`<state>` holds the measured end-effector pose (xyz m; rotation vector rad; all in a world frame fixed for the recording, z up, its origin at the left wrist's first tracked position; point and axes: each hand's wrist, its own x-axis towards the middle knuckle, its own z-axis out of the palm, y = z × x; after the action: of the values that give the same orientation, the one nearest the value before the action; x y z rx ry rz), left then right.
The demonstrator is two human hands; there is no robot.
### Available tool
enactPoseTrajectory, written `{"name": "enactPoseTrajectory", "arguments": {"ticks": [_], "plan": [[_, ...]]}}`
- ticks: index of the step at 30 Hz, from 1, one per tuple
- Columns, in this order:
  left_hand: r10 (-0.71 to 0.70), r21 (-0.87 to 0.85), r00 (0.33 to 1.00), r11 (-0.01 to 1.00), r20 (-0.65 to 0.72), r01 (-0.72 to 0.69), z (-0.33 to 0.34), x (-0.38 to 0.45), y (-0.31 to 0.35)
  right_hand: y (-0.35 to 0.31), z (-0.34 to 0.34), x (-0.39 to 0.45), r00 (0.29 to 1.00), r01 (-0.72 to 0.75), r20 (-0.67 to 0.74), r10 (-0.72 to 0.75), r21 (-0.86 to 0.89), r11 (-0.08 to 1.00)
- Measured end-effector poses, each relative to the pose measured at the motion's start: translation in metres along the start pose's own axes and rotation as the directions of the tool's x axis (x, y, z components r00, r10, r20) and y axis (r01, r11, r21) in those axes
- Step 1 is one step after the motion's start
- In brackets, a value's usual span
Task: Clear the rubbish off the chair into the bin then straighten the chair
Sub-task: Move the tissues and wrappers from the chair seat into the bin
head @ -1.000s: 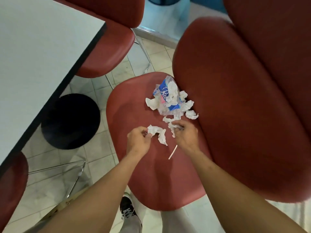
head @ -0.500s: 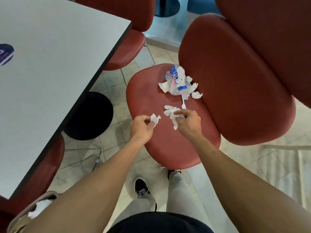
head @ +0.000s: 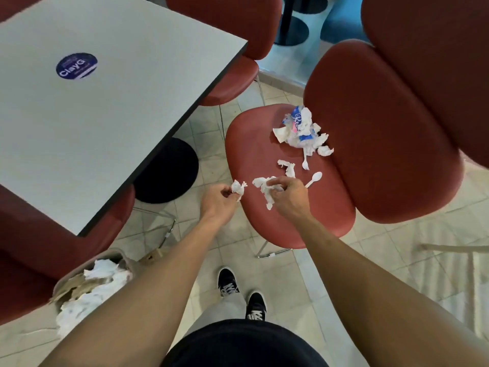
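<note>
— Both hands have drawn back from the pile since a moment ago, each taking paper with it, and a white plastic spoon [head: 314, 179] and small white plastic fork [head: 305, 163] now lie uncovered on the seat. What does each grip hold?

— The left hand [head: 217, 201] pinches a small crumpled wad of white tissue [head: 239, 188] between thumb and fingertips, just off the seat's left edge. The right hand [head: 289, 198] has its fingers curled round a longer strip of crumpled white tissue [head: 264, 189], which hangs over the seat.

— And what remains on the chair?

— The red padded chair seat [head: 254, 154] carries a loose twisted scrap of white tissue [head: 287, 166] just beyond the right hand, with the spoon beside the knuckles and the fork a little further back. Against the red backrest [head: 383, 133] sits the main heap: a crumpled blue-and-white plastic wrapper [head: 300, 128] mixed with torn white napkin pieces (pink shows in it too).

— Where is the bin?

— Low on the left, on the tiled floor [head: 304, 274], under the left forearm: a beige bin [head: 121, 254] with white crumpled paper in it. It stands beside a grey tabletop [head: 105, 115] bearing a round blue sticker [head: 76, 65]. The person's black-and-white shoes [head: 229, 283] stand between bin and chair.
</note>
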<state>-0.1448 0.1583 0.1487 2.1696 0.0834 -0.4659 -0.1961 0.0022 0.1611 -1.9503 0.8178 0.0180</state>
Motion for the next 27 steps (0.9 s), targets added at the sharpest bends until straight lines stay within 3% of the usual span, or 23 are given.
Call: {"name": "enactPoseTrajectory", "arguments": {"ticks": [14,19,27], "plan": [[-0.089,-0.129,0.974,0.990,-0.207,0.063,-0.092,-0.089,-0.108,-0.024,0.085,-0.103,0.961,0.167,0.237,-0.143,-0.086,0.982],[-0.180,-0.225,0.959,0.966,-0.220,0.129,-0.149,-0.114,-0.163,-0.036,0.157,-0.144,0.941,0.184,0.312,-0.133,-0.139,0.973],[-0.314,-0.212,0.918,0.941,-0.242,0.266,-0.237,-0.140,-0.275,-0.049,0.281,-0.217,0.903,0.169,0.420,-0.093,-0.147,0.975]]}}
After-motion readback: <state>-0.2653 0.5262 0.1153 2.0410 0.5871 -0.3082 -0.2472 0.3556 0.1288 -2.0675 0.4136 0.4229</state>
